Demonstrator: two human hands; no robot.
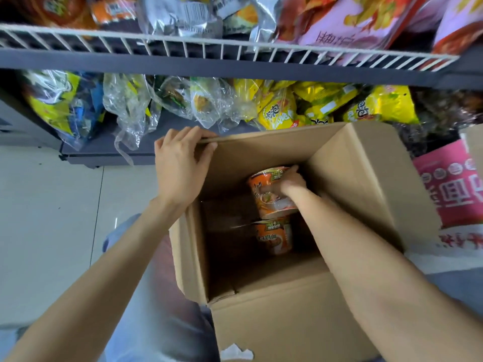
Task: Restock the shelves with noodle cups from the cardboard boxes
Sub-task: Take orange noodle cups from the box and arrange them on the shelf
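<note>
Centre of frame: my left hand curls over the rim of the cardboard box, steadying it; my right hand reaches inside, fingers wrapped around the upper noodle cup, a second cup below it. Likely light, thin-walled, film-slick: grip the rim, not the lid

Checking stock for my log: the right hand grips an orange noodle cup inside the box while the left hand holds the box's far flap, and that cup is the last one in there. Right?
Not quite. The head view shows a second cup in the box, nearer than the cup the right hand grips. The left hand does hold the far flap.
</note>
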